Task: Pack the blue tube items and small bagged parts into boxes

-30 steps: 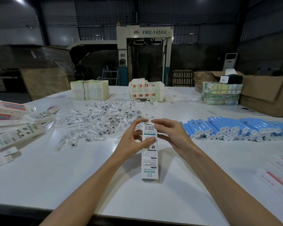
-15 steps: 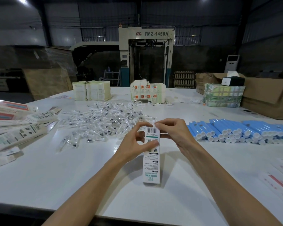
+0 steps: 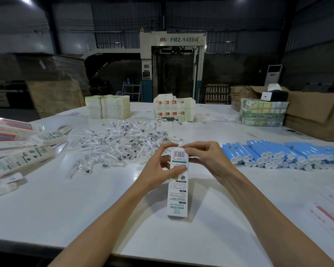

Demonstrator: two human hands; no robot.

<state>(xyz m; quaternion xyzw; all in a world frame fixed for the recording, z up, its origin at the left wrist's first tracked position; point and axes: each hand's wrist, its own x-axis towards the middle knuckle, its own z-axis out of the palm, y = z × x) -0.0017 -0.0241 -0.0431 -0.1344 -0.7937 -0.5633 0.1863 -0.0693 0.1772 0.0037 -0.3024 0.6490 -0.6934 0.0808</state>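
Blue plastic tubes with white end caps (image 3: 283,157) lie stacked in rows on the right of the white counter (image 3: 66,209), well apart from both hands. Left of centre a loose heap of small clear bagged parts (image 3: 123,143) spreads over the counter, its near edge just behind the hands. Between the two stands a narrow white printed carton (image 3: 177,197), upright, its lower end on the counter and its barcoded top end at the fingers.

The left hand (image 3: 158,170) grips the carton's upper part: the thumb lies across the front face, the fingers curl round the back, and the forefinger arches up to the top edge. The right hand (image 3: 206,158) has thumb and forefinger closed in a pinch on the carton's top end, the other fingers curled behind. Whether the top flap is tucked in cannot be told.

At the left edge lies a pile of flat white printed cartons (image 3: 21,158). On the far side sit a pale stack of folded cartons (image 3: 108,108), a stack of white cartons with red marks (image 3: 172,108), a green-patterned wrapped bundle (image 3: 262,114) and a large brown cardboard box (image 3: 316,116).
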